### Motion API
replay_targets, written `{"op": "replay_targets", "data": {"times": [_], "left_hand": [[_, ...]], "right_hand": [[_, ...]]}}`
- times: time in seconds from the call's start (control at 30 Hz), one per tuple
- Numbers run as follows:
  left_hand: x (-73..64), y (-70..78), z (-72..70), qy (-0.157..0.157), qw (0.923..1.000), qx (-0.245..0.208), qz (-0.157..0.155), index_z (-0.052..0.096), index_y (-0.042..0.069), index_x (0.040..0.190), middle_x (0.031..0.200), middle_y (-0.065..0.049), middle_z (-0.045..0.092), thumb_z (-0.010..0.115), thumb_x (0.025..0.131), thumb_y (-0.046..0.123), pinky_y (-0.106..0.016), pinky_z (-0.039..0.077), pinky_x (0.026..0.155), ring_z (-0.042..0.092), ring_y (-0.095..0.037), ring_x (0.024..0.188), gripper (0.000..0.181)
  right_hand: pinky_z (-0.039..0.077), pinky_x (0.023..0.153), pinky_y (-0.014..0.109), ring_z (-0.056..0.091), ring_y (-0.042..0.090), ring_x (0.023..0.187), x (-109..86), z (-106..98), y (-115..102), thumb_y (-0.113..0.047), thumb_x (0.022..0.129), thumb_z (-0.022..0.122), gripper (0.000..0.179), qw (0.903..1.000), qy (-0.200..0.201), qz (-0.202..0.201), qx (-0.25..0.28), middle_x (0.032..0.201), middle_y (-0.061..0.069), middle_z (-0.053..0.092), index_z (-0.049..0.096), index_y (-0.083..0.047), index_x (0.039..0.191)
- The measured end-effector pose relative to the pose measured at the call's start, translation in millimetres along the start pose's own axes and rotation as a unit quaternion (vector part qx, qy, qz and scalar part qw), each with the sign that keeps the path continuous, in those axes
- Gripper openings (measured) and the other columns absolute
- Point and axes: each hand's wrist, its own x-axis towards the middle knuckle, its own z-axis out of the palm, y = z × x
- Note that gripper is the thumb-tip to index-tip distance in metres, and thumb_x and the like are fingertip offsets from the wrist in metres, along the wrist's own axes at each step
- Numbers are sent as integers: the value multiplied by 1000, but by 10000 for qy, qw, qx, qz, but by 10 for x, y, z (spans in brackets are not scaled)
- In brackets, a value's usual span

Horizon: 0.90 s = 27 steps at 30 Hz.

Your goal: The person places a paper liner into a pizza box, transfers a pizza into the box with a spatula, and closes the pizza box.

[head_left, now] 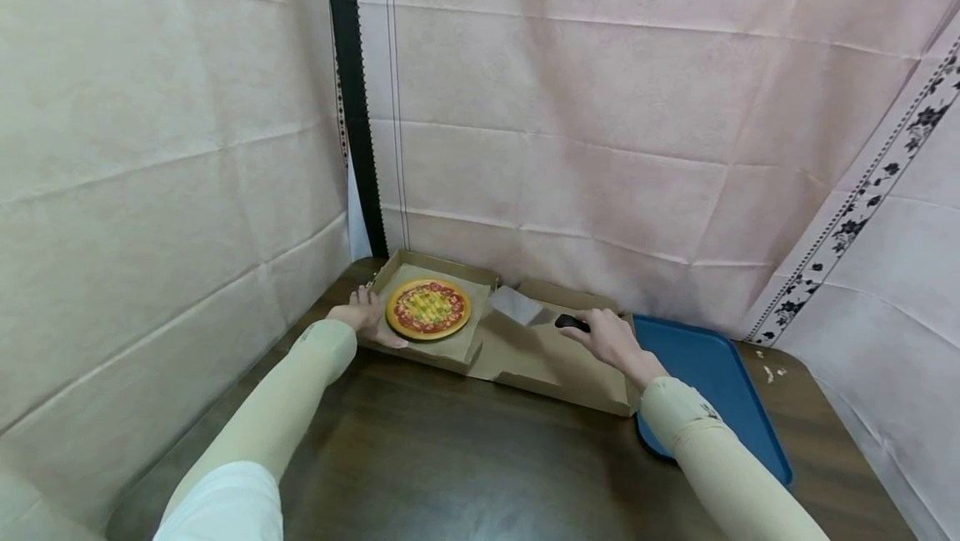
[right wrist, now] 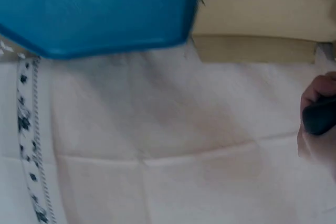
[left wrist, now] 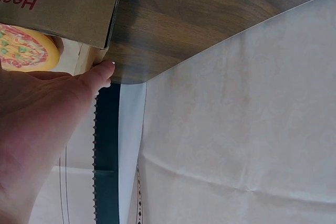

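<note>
An open cardboard pizza box (head_left: 555, 362) lies on the table, and a round pizza (head_left: 428, 308) with red and yellow topping sits on paper in its left half. My left hand (head_left: 365, 318) holds that half at its front left corner, fingers along the side wall; in the left wrist view the fingertips reach over the cardboard edge (left wrist: 79, 11). Over the box's lid half, my right hand (head_left: 609, 336) grips the black handle (head_left: 572, 323) of a spatula. Its broad metal blade (head_left: 515, 305) points left, beside the pizza's half. The right wrist view catches only the handle's end (right wrist: 319, 116).
A blue tray (head_left: 708, 358) stands right of the box, close against it, with my right forearm crossing over its near part. Small pale scraps (head_left: 768, 373) lie on the brown table (head_left: 465, 458) beyond it. Cloth curtains (head_left: 600, 107) hang close behind and to the left.
</note>
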Motion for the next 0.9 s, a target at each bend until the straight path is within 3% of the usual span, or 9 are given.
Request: {"op": "replay_targets", "data": {"times": [0.23,0.47,0.63,0.9], "left_hand": [[11,-15,41,-12,10000,-77,7,11,-16,147,154,-39,4,55,79,75,-56,22,117,12,-51,145,122],[8,-7,23,-10,9999,-129,-65,11,-15,148,154,-39,3,55,80,74,-56,22,117,11,-50,145,121],[-6,-6,19,1,10000,-22,-52,12,-16,148,154,-39,4,55,80,75,-56,23,117,13,-51,144,121],[-22,-1,-11,77,9997,229,65,18,-18,145,153,-41,11,51,81,76,-55,26,116,19,-52,143,119]], "right_hand": [[27,40,26,36,14,40,-214,64,224,-39,95,59,43,9981,491,341,171,50,1,44,64,-8,124],[30,37,26,41,13,39,-352,-3,432,-43,95,58,54,9953,743,606,122,54,2,53,60,-2,129],[28,36,27,35,14,36,-474,-63,573,-46,95,56,61,9931,820,833,50,50,2,49,56,2,133],[29,41,29,40,16,43,-659,-173,804,-51,94,55,67,9888,986,1105,-157,56,5,48,56,4,132]]}}
